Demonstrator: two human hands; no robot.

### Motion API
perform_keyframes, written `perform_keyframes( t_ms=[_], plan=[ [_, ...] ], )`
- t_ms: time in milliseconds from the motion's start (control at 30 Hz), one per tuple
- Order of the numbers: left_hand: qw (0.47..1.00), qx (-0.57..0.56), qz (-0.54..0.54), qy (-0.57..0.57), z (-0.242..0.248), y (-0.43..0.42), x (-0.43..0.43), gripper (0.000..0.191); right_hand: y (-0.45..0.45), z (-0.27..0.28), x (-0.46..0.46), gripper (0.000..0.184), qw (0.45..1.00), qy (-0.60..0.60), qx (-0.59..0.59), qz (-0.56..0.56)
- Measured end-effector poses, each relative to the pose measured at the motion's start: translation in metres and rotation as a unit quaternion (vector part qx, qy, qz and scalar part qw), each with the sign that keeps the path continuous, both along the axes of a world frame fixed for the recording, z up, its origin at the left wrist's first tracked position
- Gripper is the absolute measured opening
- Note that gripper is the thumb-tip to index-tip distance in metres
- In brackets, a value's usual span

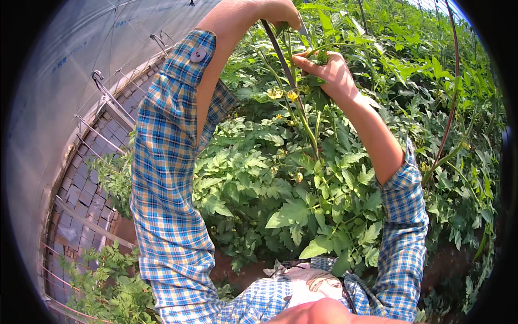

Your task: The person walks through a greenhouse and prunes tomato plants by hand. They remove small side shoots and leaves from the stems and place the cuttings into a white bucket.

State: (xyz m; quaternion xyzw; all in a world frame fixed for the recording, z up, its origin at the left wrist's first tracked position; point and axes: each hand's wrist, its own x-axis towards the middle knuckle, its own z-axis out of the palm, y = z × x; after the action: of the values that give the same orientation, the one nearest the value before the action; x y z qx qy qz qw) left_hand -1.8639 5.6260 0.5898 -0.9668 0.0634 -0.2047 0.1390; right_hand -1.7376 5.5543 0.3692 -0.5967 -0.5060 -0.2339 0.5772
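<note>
High at the upper edge, my left hand point(283, 13) bends over the top of a tomato plant with its fingers curled. A thin grey strip point(303, 30) shows at its fingertips; what it is cannot be made out. My right hand point(338, 75) is closed on a leafy tomato shoot point(319, 58), its thumb pointing left towards the stem. A dark, flat support strap point(279, 52) slants down beside the green tomato stem point(309, 131). Yellow tomato flowers point(292, 95) hang just below my hands.
Dense tomato foliage point(251, 170) fills the space before me. On the left run a translucent plastic film wall point(48, 97) and a block-paved strip point(83, 190) with metal rods point(99, 133). A reddish support line point(454, 89) rises on the right.
</note>
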Motion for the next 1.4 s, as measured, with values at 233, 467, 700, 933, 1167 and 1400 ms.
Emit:
perform_keyframes(
  t_ms=[233,467,700,933,1167,1400],
  plan=[
    [0.997,-0.060,0.015,0.042,0.003,0.013,-0.018,0.025,0.015,-0.011,0.013,0.071,0.984,-0.162,0.031,-0.059],
    [0.978,-0.205,0.002,0.048,-0.002,0.029,-0.018,0.020,0.017,-0.013,0.007,0.054,0.961,-0.241,0.028,-0.134],
    [0.993,-0.101,-0.043,0.038,0.001,0.033,-0.036,0.044,0.003,0.011,-0.046,0.029,0.984,0.161,0.052,0.045],
    [0.995,-0.081,0.024,0.055,0.000,0.040,-0.037,0.052,-0.004,0.016,-0.052,0.034,0.982,0.177,0.041,0.055],
    [0.994,-0.090,0.045,0.050,-0.001,0.018,-0.046,0.056,0.002,0.011,-0.042,0.028,0.988,0.131,0.072,0.034],
    [0.994,-0.088,-0.058,-0.004,-0.009,0.024,-0.058,0.056,0.003,0.011,-0.044,0.021,0.996,0.090,0.012,-0.020]
  ],
)
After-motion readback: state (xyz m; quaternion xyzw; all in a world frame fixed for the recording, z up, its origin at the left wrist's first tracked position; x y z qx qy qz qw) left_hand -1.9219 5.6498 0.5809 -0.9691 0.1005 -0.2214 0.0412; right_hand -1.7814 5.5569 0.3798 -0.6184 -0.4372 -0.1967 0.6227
